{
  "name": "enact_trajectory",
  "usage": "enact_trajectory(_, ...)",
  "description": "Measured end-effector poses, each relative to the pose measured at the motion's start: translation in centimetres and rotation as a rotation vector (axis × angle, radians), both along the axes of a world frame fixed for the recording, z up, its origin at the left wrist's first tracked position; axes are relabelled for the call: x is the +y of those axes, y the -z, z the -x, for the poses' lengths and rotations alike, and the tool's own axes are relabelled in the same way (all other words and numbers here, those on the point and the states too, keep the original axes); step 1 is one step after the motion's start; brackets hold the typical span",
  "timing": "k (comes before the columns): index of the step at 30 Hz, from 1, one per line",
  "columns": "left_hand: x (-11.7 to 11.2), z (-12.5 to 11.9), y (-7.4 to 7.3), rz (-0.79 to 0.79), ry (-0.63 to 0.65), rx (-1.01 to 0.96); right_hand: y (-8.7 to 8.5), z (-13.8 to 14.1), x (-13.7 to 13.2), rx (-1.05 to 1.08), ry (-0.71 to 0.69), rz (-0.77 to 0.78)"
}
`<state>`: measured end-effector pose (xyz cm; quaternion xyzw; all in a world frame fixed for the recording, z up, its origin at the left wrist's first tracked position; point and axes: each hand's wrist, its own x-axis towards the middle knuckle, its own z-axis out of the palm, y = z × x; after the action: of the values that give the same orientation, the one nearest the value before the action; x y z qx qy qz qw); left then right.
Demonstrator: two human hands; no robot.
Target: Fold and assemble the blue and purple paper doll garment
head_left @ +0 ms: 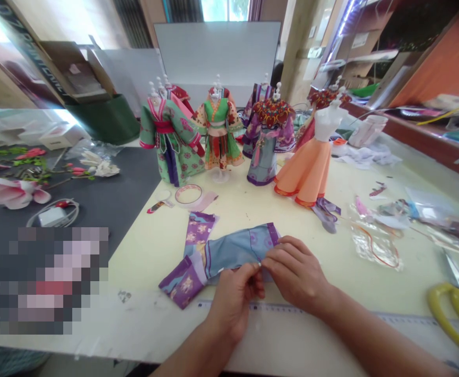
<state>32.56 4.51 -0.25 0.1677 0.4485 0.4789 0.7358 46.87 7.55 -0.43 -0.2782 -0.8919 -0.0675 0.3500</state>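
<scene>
A small blue and purple doll robe (233, 248) lies on the pale table, its patterned purple sleeves (186, 283) spread to the left. My left hand (239, 290) pinches the near edge of the robe between thumb and fingers. Right beside it, my right hand (294, 269) grips the lower part of the garment close to its purple hem. The fingertips of both hands almost meet at the cloth edge. Whether a needle or pin is between them is too small to tell. A clear ruler (276, 308) lies just in front of the robe, partly behind my wrists.
Several dressed doll forms stand at the back, among them a green robe (176, 136) and an orange skirt (305, 170). A tape roll (189, 194) lies before them. Yellow-handled scissors (445, 309) and plastic bags (374, 243) are at right. Silk flowers (13, 191) and a charger (52, 215) lie left.
</scene>
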Motion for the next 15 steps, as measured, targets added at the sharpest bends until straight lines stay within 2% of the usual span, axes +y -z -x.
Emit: enact_trajectory(15,-0.08,0.07,0.35,-0.026,0.008,-0.008,-0.11,0.23,-0.10,0.017,0.033,0.048)
